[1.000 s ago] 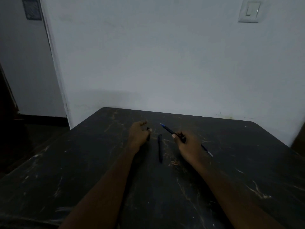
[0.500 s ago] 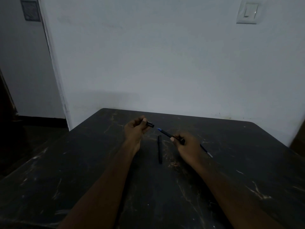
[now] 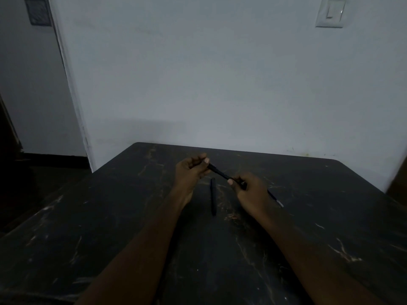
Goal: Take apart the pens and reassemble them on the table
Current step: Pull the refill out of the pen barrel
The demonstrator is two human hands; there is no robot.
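Both hands hold one dark pen (image 3: 220, 172) just above the black table (image 3: 110, 227). My left hand (image 3: 190, 170) pinches a dark cap on the pen's far-left end. My right hand (image 3: 248, 190) grips the pen's body, and its thin rear end pokes out behind the hand at the right, towards the table. A second dark pen (image 3: 213, 195) lies flat on the table between my wrists, pointing away from me. The light is dim and fine detail of the pen's parts is hard to make out.
The table's far edge meets a white wall (image 3: 220, 84) with a light switch (image 3: 330, 13) at the upper right. A doorway and dark floor lie to the left. The table top is scratched and streaked.
My left hand lifted a cap off the table and brought it to the pen's blue tip. The tip, bare before, is now covered by the cap. The pen on the table stayed put.
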